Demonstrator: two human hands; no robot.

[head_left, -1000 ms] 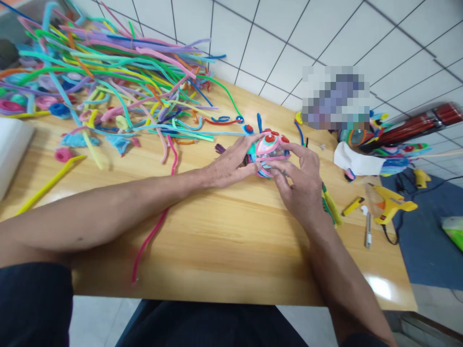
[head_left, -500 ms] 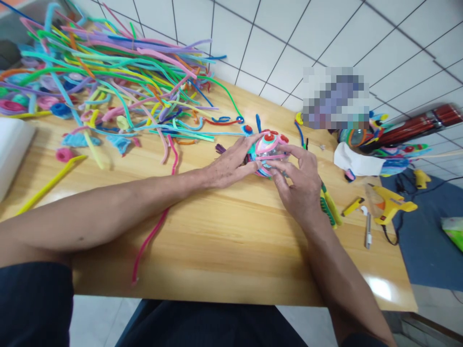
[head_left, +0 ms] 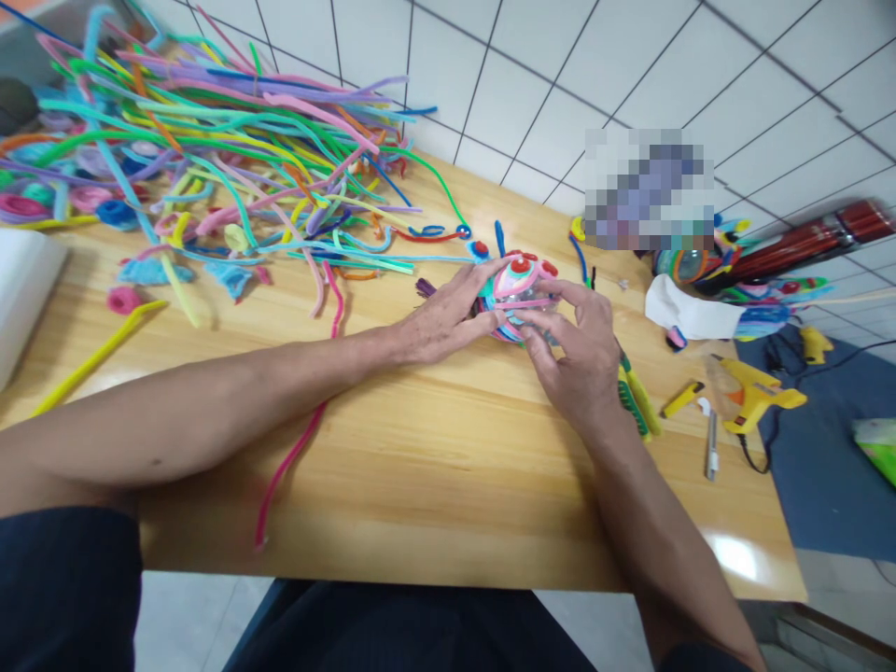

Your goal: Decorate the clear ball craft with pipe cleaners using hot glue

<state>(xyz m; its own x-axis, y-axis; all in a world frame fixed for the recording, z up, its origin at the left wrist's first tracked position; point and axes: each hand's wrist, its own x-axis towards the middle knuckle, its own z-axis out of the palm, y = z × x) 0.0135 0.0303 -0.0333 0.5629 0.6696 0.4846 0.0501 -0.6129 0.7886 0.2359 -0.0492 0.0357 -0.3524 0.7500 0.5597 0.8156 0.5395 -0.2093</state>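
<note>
Between my hands on the table is a small rounded, see-through craft piece (head_left: 519, 287) covered with coloured pipe cleaners, with red and white coils on top. A pink strip runs across its front. My left hand (head_left: 455, 315) holds its left side, fingers behind and thumb in front. My right hand (head_left: 575, 347) curls round the right side, with thumb and fingertips at the front near the pink strip. Part of the piece is hidden by my fingers. A dark pink pipe cleaner (head_left: 290, 485) passes under my left forearm.
A heap of pipe cleaners (head_left: 245, 131) fills the back left. To the right lie green-and-yellow handled pliers or scissors (head_left: 638, 401), a yellow cutter (head_left: 682, 399), a silver knife (head_left: 712, 446) and a yellow glue gun (head_left: 756, 396). A dark red flask (head_left: 805, 245) lies behind them.
</note>
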